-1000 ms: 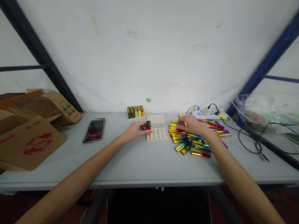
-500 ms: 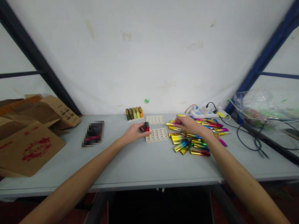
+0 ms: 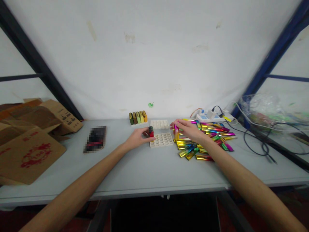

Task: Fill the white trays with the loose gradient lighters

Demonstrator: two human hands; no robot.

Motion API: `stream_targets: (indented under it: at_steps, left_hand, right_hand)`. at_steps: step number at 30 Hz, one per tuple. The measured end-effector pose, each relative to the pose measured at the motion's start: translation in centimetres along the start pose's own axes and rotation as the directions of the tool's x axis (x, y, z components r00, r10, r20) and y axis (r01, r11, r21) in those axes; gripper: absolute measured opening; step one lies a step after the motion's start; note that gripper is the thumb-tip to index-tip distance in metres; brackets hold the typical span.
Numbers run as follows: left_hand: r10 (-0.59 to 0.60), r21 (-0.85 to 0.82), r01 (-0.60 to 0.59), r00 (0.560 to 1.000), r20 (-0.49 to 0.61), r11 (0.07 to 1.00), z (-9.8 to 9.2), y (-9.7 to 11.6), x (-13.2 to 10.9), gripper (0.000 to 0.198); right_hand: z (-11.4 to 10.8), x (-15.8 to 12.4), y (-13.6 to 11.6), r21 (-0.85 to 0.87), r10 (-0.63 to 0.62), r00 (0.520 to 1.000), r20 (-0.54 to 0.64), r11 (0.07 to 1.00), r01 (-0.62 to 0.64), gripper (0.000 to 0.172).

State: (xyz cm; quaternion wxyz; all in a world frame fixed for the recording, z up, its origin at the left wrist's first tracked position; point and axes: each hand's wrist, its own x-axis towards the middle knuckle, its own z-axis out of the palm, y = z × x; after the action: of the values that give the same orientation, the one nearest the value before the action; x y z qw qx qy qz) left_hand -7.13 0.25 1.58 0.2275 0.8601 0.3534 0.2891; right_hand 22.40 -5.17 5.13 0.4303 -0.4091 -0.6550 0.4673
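Note:
My left hand (image 3: 138,138) is closed, thumb and fingers around a red piece with a dark top (image 3: 151,132) at the left edge of the near white tray (image 3: 161,145). Whether that piece sits in a hole of the tray I cannot tell. My right hand (image 3: 187,129) pinches a shiny pink-and-gold tube (image 3: 176,132), held nearly upright just right of the tray. Beneath and beside that hand lies a loose pile of shiny tubes (image 3: 185,151) in gold, blue, green, red and purple.
A second white tray (image 3: 159,124) lies behind the near one. To its left stands a tray filled with dark-topped coloured pieces (image 3: 138,118). A blurred-out item (image 3: 95,139) and cardboard boxes (image 3: 36,151) are at left. A power strip (image 3: 212,116) and black cables (image 3: 262,148) lie at right.
My right hand has lifted a pink-and-gold tube from the pile, moved slightly left and brought it upright. My left hand stays at the red piece.

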Motion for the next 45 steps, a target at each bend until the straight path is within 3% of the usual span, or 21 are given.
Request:
stream_targets:
  at_steps: [3, 7, 9, 12, 15, 18, 24, 31, 36, 41, 45]
  left_hand:
    - [0.001, -0.007, -0.001, 1.0, 0.0, 1.0, 0.0, 0.0, 0.0, 0.045]
    - [0.001, -0.022, -0.001, 1.0, 0.003, 1.0, 0.1, -0.1, 0.0, 0.046]
    - [0.002, -0.021, -0.002, 1.0, 0.002, 1.0, 0.1, -0.1, 0.0, 0.045]
    - [0.003, -0.021, -0.002, 1.0, 0.004, 1.0, 0.0, -0.1, 0.0, 0.044]
    - [0.001, -0.016, -0.001, 1.0, 0.004, 1.0, 0.0, 0.0, 0.0, 0.044]
    - [-0.001, -0.014, 0.001, 1.0, 0.004, 1.0, 0.0, -0.1, 0.0, 0.046]
    - [0.006, 0.001, -0.006, 1.0, -0.002, 1.0, 0.0, -0.1, 0.0, 0.045]
    - [0.002, 0.0, -0.002, 1.0, -0.002, 1.0, -0.1, 0.2, 0.0, 0.042]
    - [0.002, -0.012, -0.002, 1.0, 0.002, 1.0, 0.0, 0.0, 0.0, 0.044]
    - [-0.003, -0.016, 0.003, 1.0, 0.002, 1.0, 0.0, -0.2, 0.1, 0.043]
    - [-0.001, -0.042, 0.002, 1.0, 0.015, 0.999, -0.1, -0.1, 0.0, 0.043]
  right_hand:
    - [1.3, -0.1, 0.3, 0.222, 0.051, 0.994, 0.097, 0.972, -0.072, 0.041]
    - [2.7, 0.0, 1.0, 0.27, 0.037, 0.99, 0.133, 0.96, -0.072, 0.045]
    - [3.2, 0.1, 1.3, 0.22, 0.048, 0.993, 0.105, 0.973, -0.071, 0.046]
    - [3.9, 0.2, 1.7, -0.036, -0.012, 1.0, -0.027, 0.999, 0.011, 0.047]
    - [4.4, 0.2, 1.8, -0.342, -0.102, 0.986, -0.132, 0.938, 0.051, 0.048]
    - [4.7, 0.1, 1.6, -0.478, -0.113, 0.978, -0.176, 0.878, 0.015, 0.041]
    - [4.7, -0.2, 1.0, -0.538, -0.143, 0.97, -0.195, 0.843, 0.016, 0.024]
    - [4.3, 0.1, 1.5, -0.499, -0.193, 0.962, -0.194, 0.864, 0.073, 0.039]
    - [4.3, 0.1, 1.9, -0.379, -0.174, 0.974, -0.146, 0.919, 0.108, 0.036]
    - [4.4, 0.1, 1.9, -0.483, -0.318, 0.94, -0.125, 0.847, 0.222, 0.033]
    - [4.5, -0.1, 1.4, -0.495, -0.331, 0.94, -0.087, 0.833, 0.248, 0.029]
